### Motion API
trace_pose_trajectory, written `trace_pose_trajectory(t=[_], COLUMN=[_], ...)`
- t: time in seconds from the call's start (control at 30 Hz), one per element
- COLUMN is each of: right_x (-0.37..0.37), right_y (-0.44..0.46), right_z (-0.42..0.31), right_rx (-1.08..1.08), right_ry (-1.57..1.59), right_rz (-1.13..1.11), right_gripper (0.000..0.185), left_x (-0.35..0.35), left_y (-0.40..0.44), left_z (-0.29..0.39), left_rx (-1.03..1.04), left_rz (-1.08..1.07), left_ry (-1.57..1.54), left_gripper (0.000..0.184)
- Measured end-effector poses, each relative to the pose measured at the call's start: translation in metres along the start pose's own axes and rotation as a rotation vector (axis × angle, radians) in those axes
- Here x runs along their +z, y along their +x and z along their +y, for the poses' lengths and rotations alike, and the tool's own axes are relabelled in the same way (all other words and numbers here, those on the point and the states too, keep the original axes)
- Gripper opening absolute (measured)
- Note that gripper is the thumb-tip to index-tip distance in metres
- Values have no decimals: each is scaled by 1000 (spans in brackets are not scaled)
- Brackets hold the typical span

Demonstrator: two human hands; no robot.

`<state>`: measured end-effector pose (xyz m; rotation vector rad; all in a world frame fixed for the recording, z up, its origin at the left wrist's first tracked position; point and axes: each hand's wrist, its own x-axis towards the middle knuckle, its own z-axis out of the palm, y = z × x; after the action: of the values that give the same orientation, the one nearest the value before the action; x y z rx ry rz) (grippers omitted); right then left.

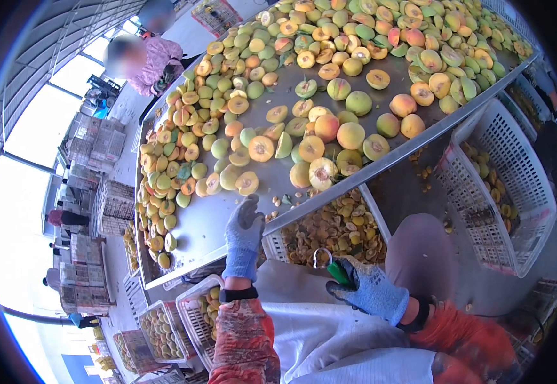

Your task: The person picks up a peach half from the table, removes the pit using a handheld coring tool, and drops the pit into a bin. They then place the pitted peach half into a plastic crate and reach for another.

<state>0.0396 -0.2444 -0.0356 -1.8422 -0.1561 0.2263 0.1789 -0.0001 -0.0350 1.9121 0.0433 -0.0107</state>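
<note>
My left hand (244, 233), in a blue and grey glove, is over the near edge of the metal table (196, 233), just below some halved fruit. Its fingers are curled, and whether anything is between them is hidden. The nearest piece is a cut half (247, 183) just above the fingertips. Lower right, over my lap, my right hand (369, 289) wraps round a green-handled tool (340, 272) with a curved metal loop at its tip. Whole and halved green, yellow and orange fruits (325, 128) cover much of the table.
Below the table edge a crate (274, 246) holds fruit scraps. A white crate (515, 150) with fruit stands at the right, and filled crates (161, 333) are at lower left. Across the table is a co-worker (158, 61). Stacked crates (86, 269) stand farther left.
</note>
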Motion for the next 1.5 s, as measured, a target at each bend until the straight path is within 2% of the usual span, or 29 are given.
trace_pose_trajectory(t=[0.03,0.07,0.13,0.23,0.33,0.4,0.43,0.47,0.53,0.57,0.6,0.63,0.67,0.73,0.8,0.87,1.0,1.07,1.13,1.17,1.23,1.27,1.33,1.4,1.43,1.5], right_x=[-10,-17,-29,-44,-40,-39,-40,-43,-45,-42,-37,-32,-25,-10,2,14,27,31,33,34,34,34,33,28,25,18], right_y=[-2,-4,-6,0,5,7,7,6,5,4,2,1,0,-1,-8,-15,-28,-35,-43,-47,-53,-55,-56,-54,-52,-49], right_z=[-7,-8,-8,-5,5,10,12,14,16,15,12,6,-2,-24,-42,-48,-59,-65,-71,-75,-81,-84,-89,-97,-100,-104], right_rx=[122,133,156,99,9,-34,-23,-11,-47,-114,-180,-226,-235,-361,-399,-457,-580,-549,-509,-454,-398,-386,-372,-42,-42,393], right_ry=[18,28,49,67,12,-35,-67,-101,-193,-296,-396,-351,-357,-344,-425,-605,-733,-719,-703,-671,-640,-533,-429,40,40,727], right_rz=[-68,-48,-81,-42,30,53,41,27,-24,43,110,119,103,119,105,111,151,117,84,46,11,0,-10,-294,-294,-570], right_gripper=[35,35,36,38,40,40,42,43,45,44,42,40,40,41,44,45,45,44,44,44,45,42,39,35,35,35], left_x=[29,45,84,103,88,65,58,49,29,22,17,15,15,20,18,21,18,15,19,21,25,26,28,28,28,31], left_y=[20,44,68,84,83,78,73,51,20,5,-12,-30,-46,-75,-98,-122,-155,-164,-173,-176,-179,-182,-188,-188,-188,-183], left_z=[13,-5,2,2,0,-16,-27,12,22,30,37,43,47,51,47,53,77,77,83,82,81,85,97,99,99,92], left_rx=[1,315,286,217,156,165,-41,-201,-153,-138,43,199,192,-325,-318,-312,-188,-178,-63,-63,258,258,56,97,141,162], left_rz=[-32,-97,-240,-279,-276,-204,-147,-138,-186,-165,-159,-145,-127,-242,-231,-70,-55,-45,77,75,251,249,270,276,284,299], left_ry=[309,605,964,1007,984,626,-13,-140,-851,-855,-246,366,360,-1072,-1116,-856,-771,-772,-620,-621,-206,-209,-331,-328,-324,-357], left_gripper=[53,61,67,68,67,64,58,55,53,53,55,58,58,56,50,45,39,35,32,32,28,28,31,32,33,34])
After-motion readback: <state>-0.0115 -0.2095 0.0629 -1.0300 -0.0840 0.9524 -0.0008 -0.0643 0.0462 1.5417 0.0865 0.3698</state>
